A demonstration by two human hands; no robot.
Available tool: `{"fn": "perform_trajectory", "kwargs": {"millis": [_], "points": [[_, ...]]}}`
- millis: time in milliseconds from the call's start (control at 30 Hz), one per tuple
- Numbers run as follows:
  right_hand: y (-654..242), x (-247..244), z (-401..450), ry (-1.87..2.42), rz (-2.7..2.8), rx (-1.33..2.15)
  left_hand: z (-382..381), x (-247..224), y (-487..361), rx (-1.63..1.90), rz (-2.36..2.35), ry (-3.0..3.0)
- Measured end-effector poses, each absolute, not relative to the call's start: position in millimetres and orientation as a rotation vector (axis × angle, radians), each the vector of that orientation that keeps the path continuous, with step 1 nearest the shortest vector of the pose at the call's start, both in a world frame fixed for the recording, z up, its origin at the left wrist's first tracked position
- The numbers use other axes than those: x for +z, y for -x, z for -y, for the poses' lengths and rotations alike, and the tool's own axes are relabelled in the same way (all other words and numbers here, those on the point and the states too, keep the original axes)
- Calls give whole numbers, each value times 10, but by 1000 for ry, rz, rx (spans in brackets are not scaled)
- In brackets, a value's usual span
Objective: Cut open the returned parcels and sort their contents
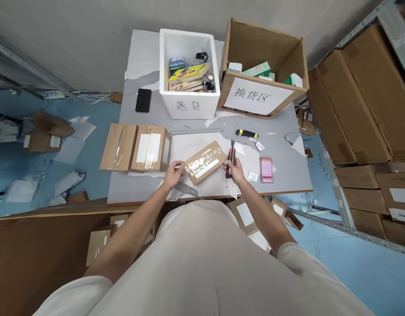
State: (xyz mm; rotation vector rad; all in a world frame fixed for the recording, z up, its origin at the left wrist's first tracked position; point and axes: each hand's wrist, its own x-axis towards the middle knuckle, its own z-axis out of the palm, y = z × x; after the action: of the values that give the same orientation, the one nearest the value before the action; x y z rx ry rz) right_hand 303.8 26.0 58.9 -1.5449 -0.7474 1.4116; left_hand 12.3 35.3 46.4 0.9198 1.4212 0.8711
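A small flat cardboard package (205, 161), wrapped in shiny clear tape with a white label, is tilted in front of me. My left hand (175, 174) is closed on its left end, fingers pinching the edge. In my right hand (235, 170) is a red and black box cutter (231, 159), its tip pointing away from me. The fingers of that hand come close to the package's right end; whether they touch it I cannot tell. Beyond the right hand lies a yellow and black utility knife (247, 133) on the table.
Two taped cartons (150, 147) stand left on the grey table (189, 125). Behind are a white foam box (189, 105) of mixed goods and a large open carton (265, 103). A black phone (143, 100) lies back left. Brown boxes (370, 87) fill the right-hand shelf.
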Motion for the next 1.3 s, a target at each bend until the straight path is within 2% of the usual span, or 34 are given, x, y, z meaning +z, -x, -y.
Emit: {"fn": "perform_trajectory", "kwargs": {"millis": [167, 333, 567, 667, 800, 933, 1133, 1300], "points": [[-2894, 562, -1022, 1513, 923, 1495, 206, 506, -327, 820, -1397, -831], [-2735, 545, -1188, 1601, 1074, 1423, 345, 442, -415, 816, -1436, -857], [-2812, 675, -676, 1546, 908, 1358, 84, 479, -258, 624, -1602, -1126], [-2841, 713, -166, 1536, 763, 1416, -344, 496, -266, 596, -1638, -1215], [-2708, 732, 471, 1478, 430, 1503, -1069, 440, -372, 742, -1477, -1313], [-2455, 749, 734, 1364, 157, 1608, -1506, 317, -503, 759, -1317, -1273], [-2456, 714, 613, 1361, 140, 1506, -1475, 261, -486, 831, -1317, -1187], [-2868, 722, 187, 1454, 331, 1399, -940, 307, -221, 870, -1545, -1141]]}}
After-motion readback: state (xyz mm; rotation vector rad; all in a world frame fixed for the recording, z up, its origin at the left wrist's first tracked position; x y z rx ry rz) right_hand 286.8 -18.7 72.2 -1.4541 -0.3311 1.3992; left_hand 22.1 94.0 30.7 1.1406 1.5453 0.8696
